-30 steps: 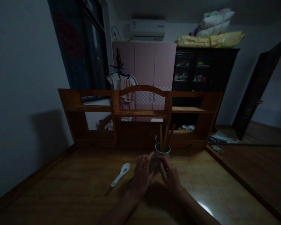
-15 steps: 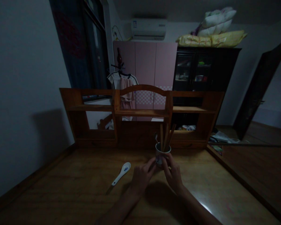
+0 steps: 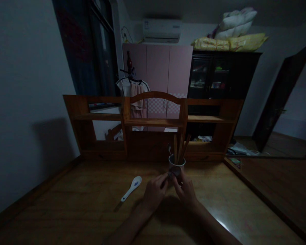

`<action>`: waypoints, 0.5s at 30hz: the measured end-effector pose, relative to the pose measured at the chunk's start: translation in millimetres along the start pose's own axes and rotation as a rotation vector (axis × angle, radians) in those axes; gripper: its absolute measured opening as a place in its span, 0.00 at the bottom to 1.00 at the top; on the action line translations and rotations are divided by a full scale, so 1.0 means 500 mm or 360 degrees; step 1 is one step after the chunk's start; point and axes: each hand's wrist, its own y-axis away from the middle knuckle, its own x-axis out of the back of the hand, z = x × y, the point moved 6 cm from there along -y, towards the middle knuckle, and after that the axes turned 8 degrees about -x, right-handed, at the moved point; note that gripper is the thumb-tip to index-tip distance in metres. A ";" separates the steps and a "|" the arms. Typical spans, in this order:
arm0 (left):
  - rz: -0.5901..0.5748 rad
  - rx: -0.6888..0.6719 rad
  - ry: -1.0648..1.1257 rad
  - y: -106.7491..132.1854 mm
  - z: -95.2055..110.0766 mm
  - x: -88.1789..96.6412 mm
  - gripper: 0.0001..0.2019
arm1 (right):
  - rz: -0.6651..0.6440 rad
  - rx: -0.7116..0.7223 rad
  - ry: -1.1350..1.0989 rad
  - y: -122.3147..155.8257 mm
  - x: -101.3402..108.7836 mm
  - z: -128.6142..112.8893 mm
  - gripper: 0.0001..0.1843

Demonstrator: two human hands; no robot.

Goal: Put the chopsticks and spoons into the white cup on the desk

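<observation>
My left hand (image 3: 156, 189) and my right hand (image 3: 186, 190) meet in front of a white cup (image 3: 171, 166). Between their fingertips is a small dark-grey thing (image 3: 175, 171), rounded at the top; its kind is too dim to make out. Both hands are closed on it, and it covers part of the cup's front. Several wooden chopsticks (image 3: 181, 149) and a metal spoon (image 3: 169, 149) stand in the cup. To the left of my hands, a white soup spoon (image 3: 131, 188) with a blue mark in its bowl lies on the wooden tabletop (image 3: 91, 204).
A wooden shelf unit (image 3: 155, 123) runs along the table's back edge, behind the cup. The wall (image 3: 28, 119) borders the table on the left. Farther back are a pink wardrobe (image 3: 158, 68), a dark cabinet (image 3: 244, 75) and clothes (image 3: 137, 93) on a stand.
The small grey thing has turned between my fingers and now shows a darker, rounded face. My hands have shifted slightly down; the cup and the soup spoon stay in place.
</observation>
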 end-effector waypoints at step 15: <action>-0.0049 0.0059 0.0152 -0.006 0.036 0.017 0.12 | -0.0033 -0.0045 -0.0058 0.001 0.001 0.010 0.10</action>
